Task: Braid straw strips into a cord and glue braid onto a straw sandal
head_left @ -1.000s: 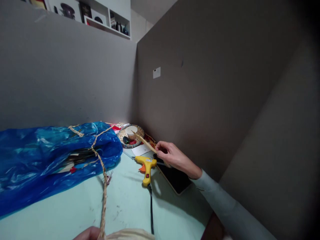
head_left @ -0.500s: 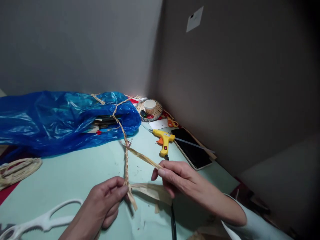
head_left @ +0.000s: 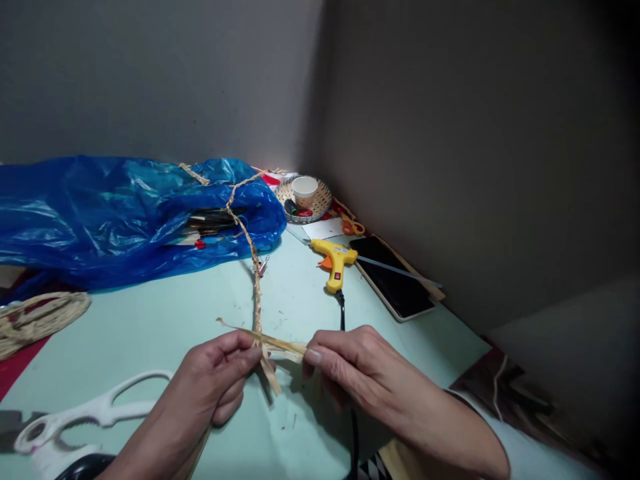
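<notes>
A thin braided cord of straw-coloured fibre runs from the blue plastic bag down to my left hand. That hand pinches the cord's lower end between thumb and fingers, with loose strip ends poking out below. My right hand, also closed in a pinch, grips a flat fibre strip. This strip lies across the cord just above my left fingertips, its thin tip sticking out to the left. Part of another pale strip shows behind it, running toward my right hand. A small metal clip sits on the cord further up.
White-handled scissors lie at the left, below a coiled fibre bundle. The blue bag spans the back. A yellow glue gun, a phone, orange-handled scissors and a woven tray with a cup stand right of it.
My right hand has moved down and toward my left hand, bringing the fibre strip from beside the cord to across it. The view has tilted, so background things appear higher.
</notes>
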